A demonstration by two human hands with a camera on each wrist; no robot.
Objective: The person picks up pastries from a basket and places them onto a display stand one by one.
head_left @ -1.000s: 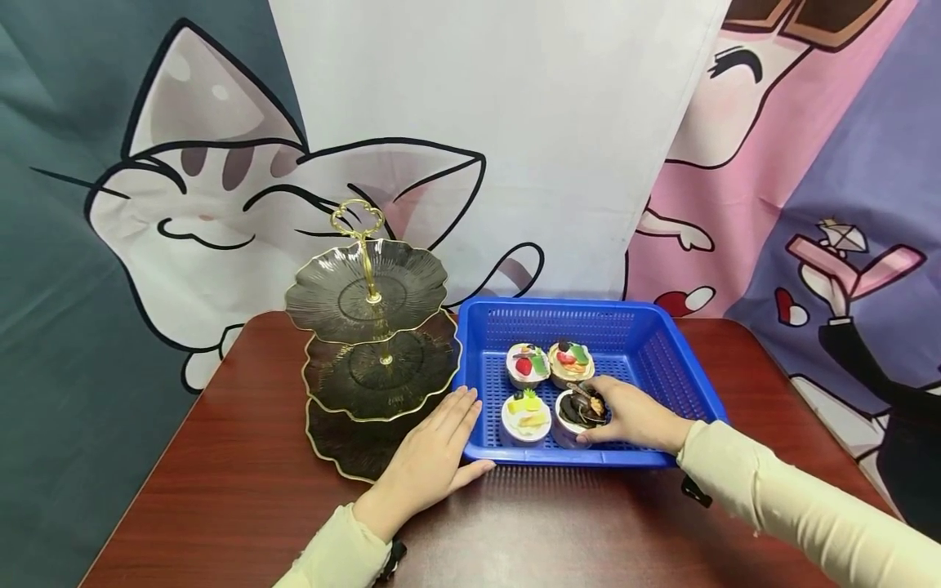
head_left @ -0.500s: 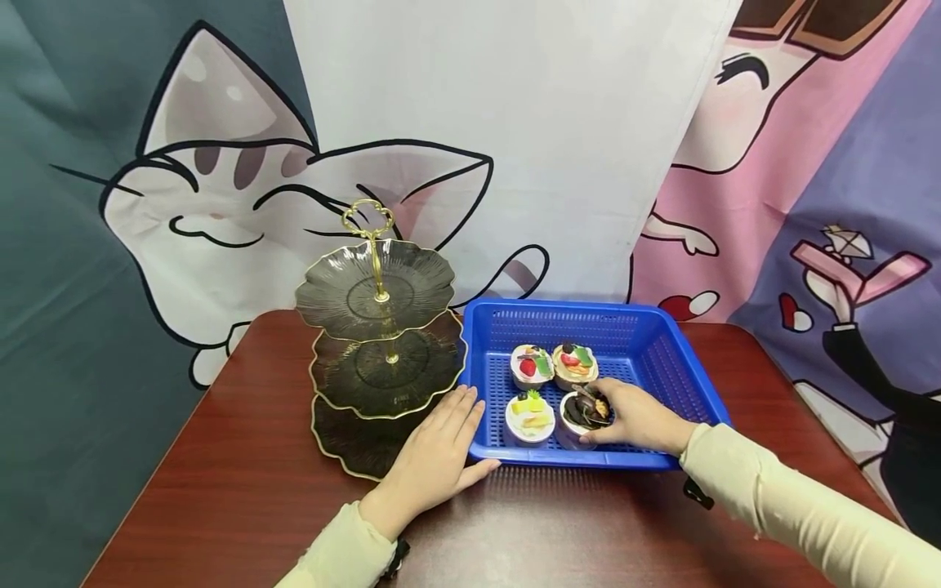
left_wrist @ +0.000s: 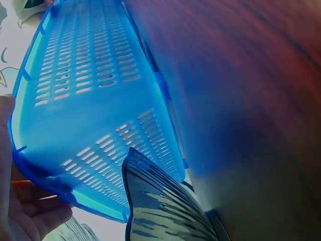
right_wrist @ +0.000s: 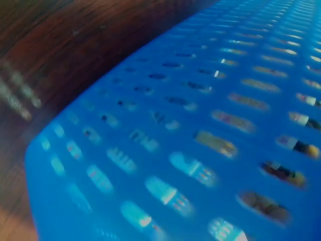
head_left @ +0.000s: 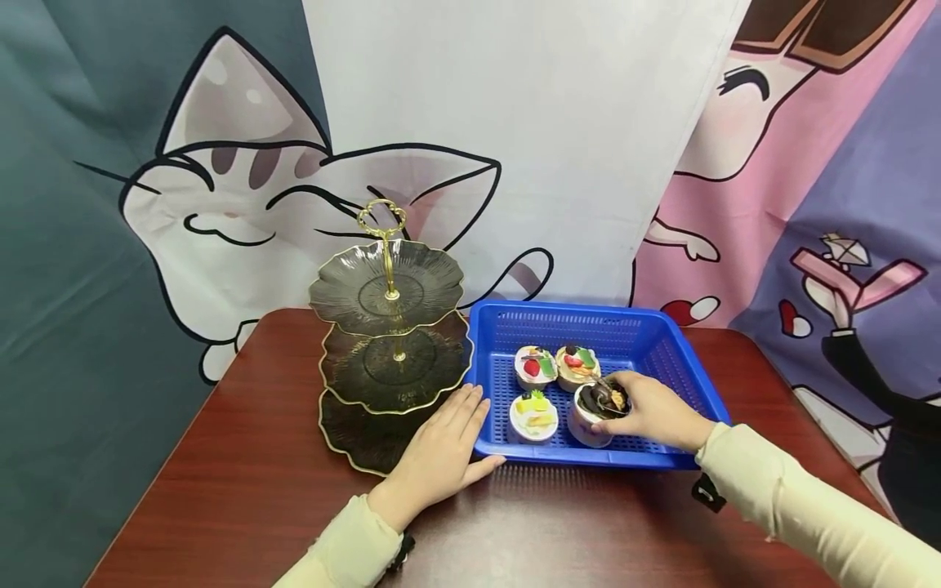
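In the head view my right hand [head_left: 657, 412] reaches into the blue plastic basket [head_left: 588, 457]. Its thumb and fingers grip a cupcake with a dark topping [head_left: 590, 429], which looks slightly raised. Beside that cupcake sits one with yellow fruit pieces [head_left: 533, 418]. Behind them are two more, one with a red berry [head_left: 534, 367] and one with mixed fruit [head_left: 577, 366]. My left hand [head_left: 434, 457] rests with straight fingers on the basket's front left corner; the left wrist view shows its fingers [left_wrist: 47, 213] at the rim. Only the perforated basket wall [right_wrist: 165, 140] fills the right wrist view, hiding the hand.
A three-tier stand [head_left: 397, 359] with dark, gold-edged scalloped plates and a gold handle is close against the basket's left side. Both stand on a reddish-brown wooden table [head_left: 243, 457]. A cartoon-printed cloth [head_left: 559, 147] hangs behind.
The right hand has shifted the dark-topped cupcake a little right and up, widening the gap from the yellow one. The left hand stays on the rim. The head view has turned slightly left.
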